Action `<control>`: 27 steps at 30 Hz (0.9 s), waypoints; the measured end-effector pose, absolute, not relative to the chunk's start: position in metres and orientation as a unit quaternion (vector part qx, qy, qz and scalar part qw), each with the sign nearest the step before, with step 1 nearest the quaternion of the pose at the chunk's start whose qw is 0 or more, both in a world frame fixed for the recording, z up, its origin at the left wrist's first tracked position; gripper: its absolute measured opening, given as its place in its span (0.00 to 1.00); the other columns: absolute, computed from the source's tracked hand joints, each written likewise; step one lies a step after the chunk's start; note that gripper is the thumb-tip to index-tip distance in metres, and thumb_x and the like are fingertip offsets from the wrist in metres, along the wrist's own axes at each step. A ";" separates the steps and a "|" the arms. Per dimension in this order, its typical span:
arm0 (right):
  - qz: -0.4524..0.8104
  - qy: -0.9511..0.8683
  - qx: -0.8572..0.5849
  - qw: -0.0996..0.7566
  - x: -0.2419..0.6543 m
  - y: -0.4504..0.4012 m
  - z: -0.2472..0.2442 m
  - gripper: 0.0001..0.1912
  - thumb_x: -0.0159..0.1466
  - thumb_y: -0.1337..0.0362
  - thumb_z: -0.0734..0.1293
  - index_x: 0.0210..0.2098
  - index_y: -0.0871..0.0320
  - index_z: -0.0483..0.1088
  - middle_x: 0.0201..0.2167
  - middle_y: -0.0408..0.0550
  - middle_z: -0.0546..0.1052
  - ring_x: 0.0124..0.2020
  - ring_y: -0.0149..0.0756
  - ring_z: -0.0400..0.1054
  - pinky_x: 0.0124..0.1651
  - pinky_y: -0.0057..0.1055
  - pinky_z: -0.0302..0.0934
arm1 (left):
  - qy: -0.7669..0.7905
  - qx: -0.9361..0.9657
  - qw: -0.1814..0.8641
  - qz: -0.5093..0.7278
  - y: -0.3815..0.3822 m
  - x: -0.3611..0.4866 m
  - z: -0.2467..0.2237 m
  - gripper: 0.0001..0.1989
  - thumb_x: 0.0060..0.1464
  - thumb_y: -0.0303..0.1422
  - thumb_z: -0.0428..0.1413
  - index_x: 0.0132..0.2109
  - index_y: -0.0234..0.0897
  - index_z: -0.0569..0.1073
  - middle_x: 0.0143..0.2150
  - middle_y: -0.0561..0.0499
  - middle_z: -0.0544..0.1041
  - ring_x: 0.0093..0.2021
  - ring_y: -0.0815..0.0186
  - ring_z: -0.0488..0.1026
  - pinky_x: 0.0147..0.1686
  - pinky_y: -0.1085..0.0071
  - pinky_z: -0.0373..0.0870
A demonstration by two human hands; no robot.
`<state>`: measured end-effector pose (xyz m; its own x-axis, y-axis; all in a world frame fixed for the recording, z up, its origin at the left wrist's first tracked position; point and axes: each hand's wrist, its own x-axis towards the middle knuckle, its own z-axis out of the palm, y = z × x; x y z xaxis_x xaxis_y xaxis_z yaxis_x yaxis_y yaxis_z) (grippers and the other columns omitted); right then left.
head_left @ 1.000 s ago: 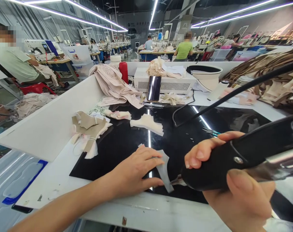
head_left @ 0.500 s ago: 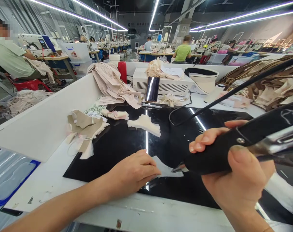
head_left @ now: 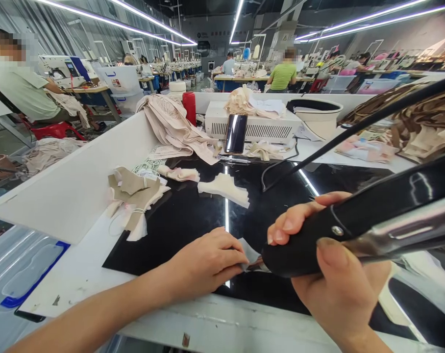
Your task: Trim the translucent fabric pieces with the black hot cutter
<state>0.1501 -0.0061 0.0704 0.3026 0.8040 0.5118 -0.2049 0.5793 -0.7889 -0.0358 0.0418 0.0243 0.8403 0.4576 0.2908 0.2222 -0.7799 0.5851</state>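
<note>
My left hand (head_left: 208, 260) is closed, its fingertips pinning the edge of a small thin white fabric piece (head_left: 249, 249) against the glossy black board (head_left: 178, 220). In my right hand (head_left: 343, 289) is a thick black corded hand tool (head_left: 387, 208) with a metal lever along its side; the fingers wrap around its body. Its pointed metal tip (head_left: 258, 264) lies low over the fabric piece, close to my left fingertips. Whether the tip cuts or only touches the fabric, I cannot tell. A small stack of cream fabric pieces (head_left: 224, 190) lies beyond my left hand.
Tied beige fabric bundles (head_left: 136, 193) lie on the left. A phone (head_left: 235, 133) leans against a white vented box (head_left: 270, 128) at the back. A black cable (head_left: 340, 135) crosses the right side. White panels (head_left: 64, 181) wall the table; co-workers sit beyond.
The tool in my right hand has moved left along the fabric piece, its tip now much closer to my left fingertips. My left hand keeps its hold. The view has shifted slightly.
</note>
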 end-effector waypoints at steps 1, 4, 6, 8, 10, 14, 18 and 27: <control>0.338 -0.485 -0.311 0.744 0.151 -0.006 0.070 0.17 0.65 0.56 0.77 0.50 0.49 0.71 0.31 0.40 0.77 0.29 0.35 0.72 0.32 0.33 0.71 | 0.186 0.919 0.275 0.213 0.042 -0.036 0.024 0.08 0.70 0.27 0.57 0.50 0.35 0.81 0.50 0.46 0.81 0.50 0.61 0.77 0.64 0.59 0.70; 0.329 -0.487 -0.322 0.742 0.154 -0.003 0.070 0.18 0.64 0.56 0.78 0.49 0.49 0.72 0.30 0.39 0.78 0.29 0.35 0.72 0.32 0.33 0.70 | 0.185 0.922 0.268 0.211 0.044 -0.037 0.024 0.08 0.70 0.27 0.57 0.51 0.35 0.80 0.51 0.45 0.81 0.51 0.61 0.77 0.65 0.58 0.68; 0.320 -0.477 -0.331 0.749 0.158 0.000 0.071 0.20 0.62 0.55 0.79 0.48 0.50 0.72 0.30 0.39 0.78 0.28 0.35 0.71 0.33 0.33 0.70 | 0.175 0.926 0.260 0.209 0.045 -0.038 0.023 0.09 0.69 0.28 0.58 0.53 0.36 0.80 0.52 0.45 0.81 0.52 0.60 0.77 0.67 0.57 0.65; 0.312 -0.457 -0.336 0.762 0.161 0.003 0.073 0.21 0.59 0.55 0.80 0.47 0.50 0.73 0.30 0.39 0.78 0.28 0.35 0.71 0.33 0.33 0.70 | 0.164 0.930 0.255 0.206 0.046 -0.039 0.023 0.10 0.68 0.29 0.60 0.54 0.36 0.80 0.54 0.45 0.81 0.55 0.59 0.76 0.69 0.56 0.62; 0.311 -0.441 -0.335 0.773 0.161 0.004 0.076 0.20 0.58 0.55 0.81 0.46 0.50 0.74 0.29 0.39 0.78 0.27 0.34 0.71 0.31 0.33 0.70 | 0.164 0.932 0.257 0.196 0.047 -0.040 0.022 0.11 0.65 0.31 0.64 0.54 0.36 0.80 0.56 0.45 0.81 0.57 0.57 0.75 0.71 0.54 0.59; 0.332 -0.437 -0.323 0.771 0.155 -0.002 0.080 0.20 0.58 0.55 0.81 0.46 0.51 0.74 0.28 0.39 0.77 0.26 0.35 0.71 0.29 0.32 0.70 | 0.177 0.930 0.268 0.176 0.047 -0.042 0.022 0.14 0.63 0.32 0.66 0.55 0.39 0.80 0.58 0.46 0.80 0.60 0.56 0.74 0.72 0.51 0.55; 0.353 -0.444 -0.315 0.761 0.148 -0.010 0.079 0.21 0.60 0.54 0.80 0.47 0.50 0.73 0.29 0.40 0.77 0.27 0.35 0.72 0.30 0.32 0.71 | 0.184 0.930 0.272 0.164 0.046 -0.042 0.024 0.14 0.63 0.33 0.66 0.55 0.40 0.80 0.59 0.47 0.80 0.60 0.55 0.74 0.72 0.50 0.54; 0.357 -0.462 -0.323 0.745 0.146 -0.011 0.073 0.17 0.64 0.57 0.77 0.48 0.49 0.72 0.30 0.39 0.77 0.28 0.34 0.73 0.32 0.32 0.73 | 0.176 0.932 0.280 0.149 0.048 -0.045 0.028 0.20 0.60 0.36 0.70 0.57 0.40 0.79 0.60 0.45 0.79 0.62 0.53 0.73 0.73 0.47 0.53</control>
